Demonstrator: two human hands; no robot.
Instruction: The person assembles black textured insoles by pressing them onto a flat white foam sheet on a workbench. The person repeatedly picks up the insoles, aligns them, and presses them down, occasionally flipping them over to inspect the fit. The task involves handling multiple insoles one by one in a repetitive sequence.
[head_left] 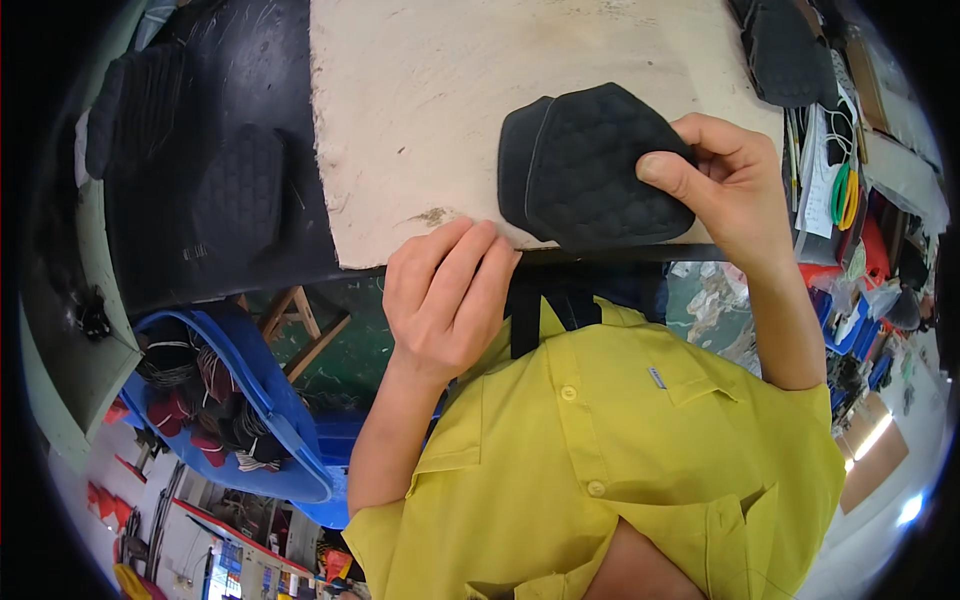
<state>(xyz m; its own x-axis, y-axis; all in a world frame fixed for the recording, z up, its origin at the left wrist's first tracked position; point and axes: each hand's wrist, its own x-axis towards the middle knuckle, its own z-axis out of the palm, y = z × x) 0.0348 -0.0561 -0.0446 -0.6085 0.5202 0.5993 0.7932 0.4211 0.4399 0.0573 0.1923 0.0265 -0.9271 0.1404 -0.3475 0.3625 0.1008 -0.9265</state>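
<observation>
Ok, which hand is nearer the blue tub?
Left. The left hand is right of the blue tub; the right hand is farther right, pinching a black quilted piece.

Your right hand (725,185) pinches the black quilted pad (600,165) at its right side, over the pale board (420,110). Your left hand (445,290) curls near the pad's lower left corner. Left of you sits a blue tub (300,445).

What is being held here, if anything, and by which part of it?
The right hand holds a black quilted pad by its right edge, thumb on top. Whether the left hand holds anything cannot be told.
</observation>
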